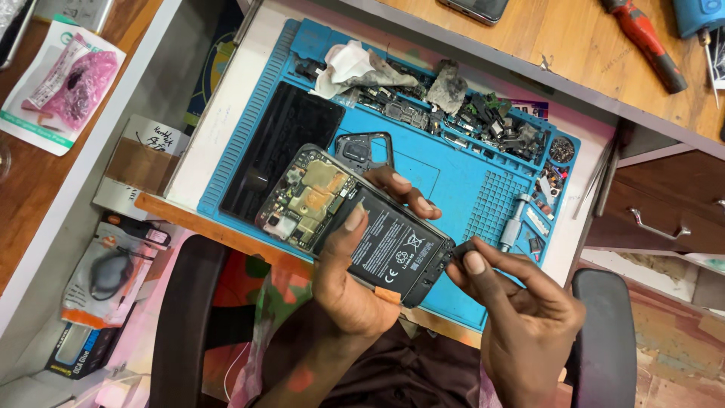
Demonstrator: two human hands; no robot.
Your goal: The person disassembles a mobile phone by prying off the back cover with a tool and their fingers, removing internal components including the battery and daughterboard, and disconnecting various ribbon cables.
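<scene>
My left hand [355, 279] holds an opened smartphone [355, 223] with its back cover off, thumb pressed on the black battery [393, 245] and fingers wrapped around the far edge. The circuit board with gold shields [310, 196] shows at the phone's upper end. My right hand [521, 317] pinches a small black part [462, 248] at the phone's bottom edge, between thumb and forefinger. Both hands hover over the blue repair mat [453, 181].
A black phone back panel [279, 147] and a dark camera frame piece [362, 149] lie on the mat. Small parts, screws and a crumpled tissue [351, 66] fill the mat's trays. A silver screwdriver [513, 223] lies at right. A red-handled tool [646, 41] rests on the wooden desk.
</scene>
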